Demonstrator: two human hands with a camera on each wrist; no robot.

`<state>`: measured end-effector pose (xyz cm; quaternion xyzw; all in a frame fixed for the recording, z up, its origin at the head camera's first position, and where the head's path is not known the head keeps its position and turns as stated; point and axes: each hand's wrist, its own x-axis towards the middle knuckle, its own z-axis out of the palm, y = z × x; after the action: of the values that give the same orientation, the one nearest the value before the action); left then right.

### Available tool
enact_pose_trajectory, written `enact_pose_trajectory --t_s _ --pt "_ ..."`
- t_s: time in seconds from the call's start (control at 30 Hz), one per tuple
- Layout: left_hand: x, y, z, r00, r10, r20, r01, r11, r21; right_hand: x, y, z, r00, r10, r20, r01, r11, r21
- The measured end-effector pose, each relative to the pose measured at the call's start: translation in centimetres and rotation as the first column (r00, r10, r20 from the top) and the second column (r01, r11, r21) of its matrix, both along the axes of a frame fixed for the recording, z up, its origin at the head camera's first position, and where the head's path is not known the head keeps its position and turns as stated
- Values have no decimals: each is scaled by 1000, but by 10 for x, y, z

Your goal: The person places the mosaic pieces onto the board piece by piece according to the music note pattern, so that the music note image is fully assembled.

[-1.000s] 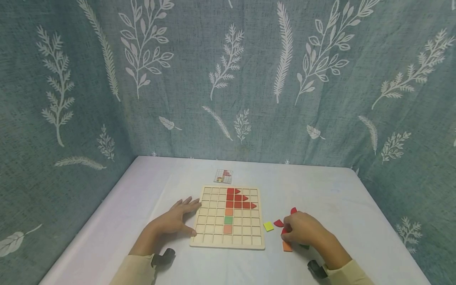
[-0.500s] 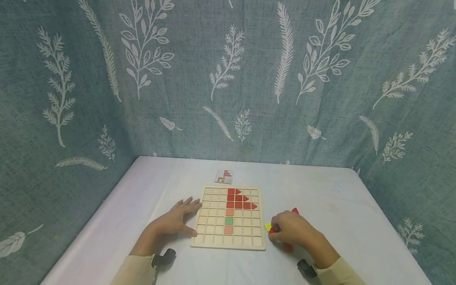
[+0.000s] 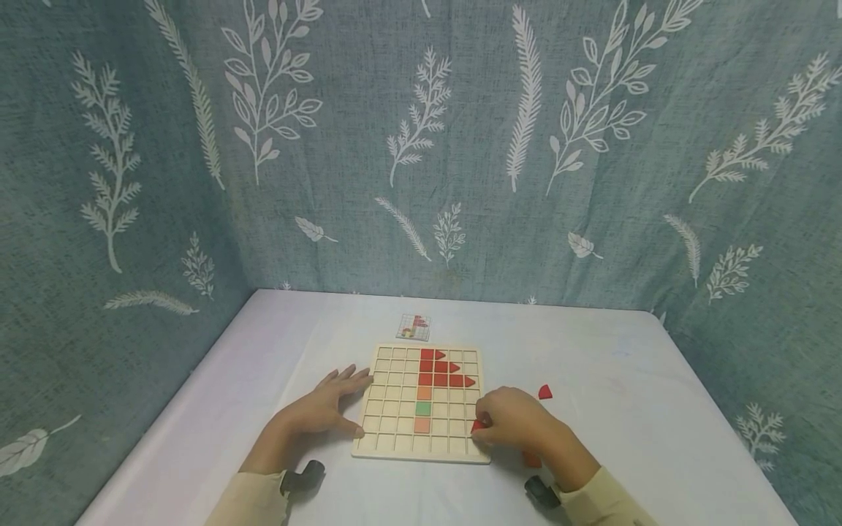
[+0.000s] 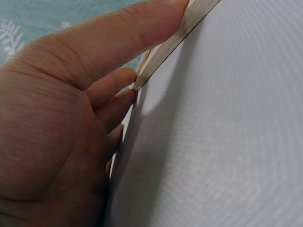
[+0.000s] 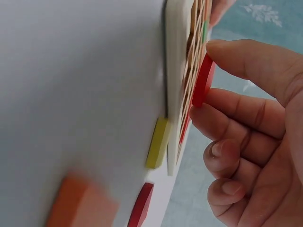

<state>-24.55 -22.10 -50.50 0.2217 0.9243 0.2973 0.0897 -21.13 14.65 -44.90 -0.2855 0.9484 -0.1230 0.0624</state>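
Observation:
My left hand rests along the left edge of the pale wooden grid board, thumb and fingers spread and touching its rim. In the left wrist view the thumb lies against the board's side. Over the board's right part, my right hand pinches a small flat red piece between thumb and fingers. On the board, rows of red squares ending in pointed red tips fill the upper middle. Below them a column holds an orange square, a green square and a salmon square.
Behind the board lies a small pattern card. To the right are a red rounded wedge and an orange square, partly hidden by the right arm. A yellow square sits beside the board's edge in the right wrist view.
My right hand has moved left from the loose pieces to above the board's right side, carrying the red piece. The left hand stays at the board's left edge.

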Motion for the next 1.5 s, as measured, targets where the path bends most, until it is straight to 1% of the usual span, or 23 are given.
enact_pose_trajectory --t_s 0.17,0.4,0.6,0.83,1.0,1.13,1.2,1.3,1.4,1.5 --pt "0 1 -1 1000 3 -3 -3 1000 -1 0 -14 0 999 52 -6 -52 999 -15" --pt "0 1 0 1000 16 0 -16 1000 -17 2 -34 -1 998 60 15 -60 998 5" --pt "-1 0 -1 1000 12 -3 -12 1000 -16 3 -52 -4 993 115 -27 -114 993 29" --pt "0 0 -1 1000 9 -2 -9 1000 -19 8 -67 -6 977 197 -79 -191 979 73" --pt "1 1 1 1000 26 4 -26 1000 -12 10 -74 -5 968 227 -107 -219 972 80" --pt "0 1 0 999 29 15 -29 1000 -7 11 -77 -6 960 249 -132 -238 967 95" --pt "0 1 0 1000 23 15 -23 1000 -8 10 -76 -7 958 250 -142 -238 967 94" --pt "0 1 0 1000 11 13 -11 1000 -14 10 -75 -8 964 228 -134 -220 973 71" --pt "1 2 3 1000 3 11 -2 1000 -17 10 -73 -8 971 206 -119 -201 978 48" --pt "1 2 4 1000 4 11 -4 1000 -12 10 -74 -8 967 219 -131 -214 975 49"
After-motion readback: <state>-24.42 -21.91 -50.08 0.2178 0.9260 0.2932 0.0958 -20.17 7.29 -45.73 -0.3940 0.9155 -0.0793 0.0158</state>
